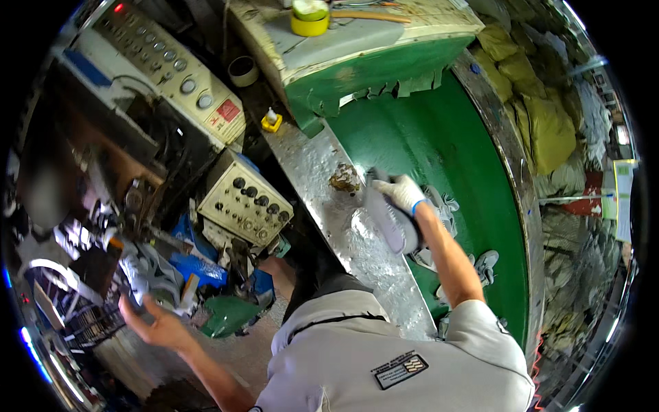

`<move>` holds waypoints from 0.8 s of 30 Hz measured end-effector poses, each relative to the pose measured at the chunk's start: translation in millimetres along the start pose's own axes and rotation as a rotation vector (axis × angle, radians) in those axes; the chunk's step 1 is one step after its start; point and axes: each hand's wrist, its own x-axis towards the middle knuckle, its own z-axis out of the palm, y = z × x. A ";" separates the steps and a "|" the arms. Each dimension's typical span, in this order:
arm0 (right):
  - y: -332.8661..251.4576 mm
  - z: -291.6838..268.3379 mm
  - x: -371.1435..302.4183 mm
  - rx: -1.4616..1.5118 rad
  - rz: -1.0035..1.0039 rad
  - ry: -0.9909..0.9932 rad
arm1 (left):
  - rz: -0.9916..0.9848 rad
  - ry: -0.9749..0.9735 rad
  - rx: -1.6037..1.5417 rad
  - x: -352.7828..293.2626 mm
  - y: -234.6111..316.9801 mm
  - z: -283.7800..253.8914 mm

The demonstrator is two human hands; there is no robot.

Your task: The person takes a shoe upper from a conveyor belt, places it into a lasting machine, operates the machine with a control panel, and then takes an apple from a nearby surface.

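Right hand point(405, 193) grips grey shoe point(387, 221); left hand point(163, 329), fingers parted.

- At upper left, a long pale control panel point(154, 72) with round gauges point(188, 86) and a lit red lamp point(119, 8)
- Below, a tilted cream control box point(233, 214) with black knobs point(261, 200)
- On the pale worktop point(432, 24), a yellow roll point(309, 27) beside a brown stick point(371, 15)
- Near the panel, a small yellow-based object point(272, 122)
- Along the right, heaped olive sacks point(542, 130)
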 end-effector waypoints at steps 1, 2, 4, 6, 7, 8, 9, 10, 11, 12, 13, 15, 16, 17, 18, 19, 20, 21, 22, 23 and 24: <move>5.2 -20.0 20.7 -0.353 0.073 -0.011 | -0.023 0.025 0.216 11.8 -7.7 -4.8; 4.1 -29.3 34.5 -0.404 0.062 -0.011 | -0.213 -0.098 0.140 13.3 -21.3 -0.5; 9.8 -31.2 80.7 -0.441 0.071 0.060 | -0.575 -0.404 -0.146 16.6 -47.3 16.5; 21.9 -10.8 155.7 -0.266 0.119 0.130 | -0.464 -0.249 -0.224 0.1 -92.7 44.0; 17.4 1.1 186.8 -0.162 0.084 0.172 | -0.494 -0.207 -0.261 -0.5 -88.9 45.7; 25.2 16.0 228.9 -0.031 0.112 0.233 | -0.498 -0.294 -0.308 4.2 -98.3 48.2; 30.2 29.7 265.8 0.178 0.096 0.307 | -0.485 -0.308 -0.297 6.9 -95.3 51.7; 11.8 43.8 290.1 0.352 0.094 0.312 | -0.480 -0.310 -0.270 6.1 -94.9 49.3; 14.7 51.7 333.1 0.379 0.095 0.382 | -0.494 -0.307 -0.145 9.7 -106.6 56.1; 8.6 58.1 371.4 0.412 0.100 0.458 | -0.415 -0.307 -0.183 7.8 -122.6 55.8; -22.2 67.7 386.7 0.444 0.127 0.251 | -0.408 -0.293 -0.117 -4.8 -127.0 41.4; -63.8 90.6 430.4 0.064 0.112 0.321 | -0.442 -0.379 -0.154 -30.4 -132.6 7.8; -82.2 103.7 462.4 -0.309 0.012 0.246 | -0.517 -0.447 -0.169 -49.1 -119.3 -16.1; -73.6 87.0 484.8 -0.488 0.013 0.258 | -0.528 -0.662 -0.432 -48.2 -166.9 -32.8; -66.1 74.1 512.3 -0.702 0.004 0.289 | -0.779 -0.728 -0.247 -50.1 -112.8 -37.7; -51.7 59.6 532.6 -0.732 0.056 0.380 | -0.730 -0.753 -0.108 -55.8 -129.5 -44.2; -31.9 43.6 543.2 -0.764 0.117 0.477 | -0.767 -0.786 -0.082 -59.7 -140.3 -41.2; -7.8 29.2 542.7 -0.447 0.138 0.605 | -0.740 -0.748 -0.227 -66.9 -164.9 -39.6; 17.2 11.2 533.7 -0.140 0.142 0.734 | -0.715 -0.765 -0.130 -67.5 -174.8 -25.4; -21.7 80.7 502.9 0.377 0.022 0.608 | -0.813 -0.714 0.105 -103.9 -149.4 -67.6; -62.6 86.3 439.2 0.924 -0.055 0.576 | -0.873 -0.648 0.085 -118.6 -139.0 -86.3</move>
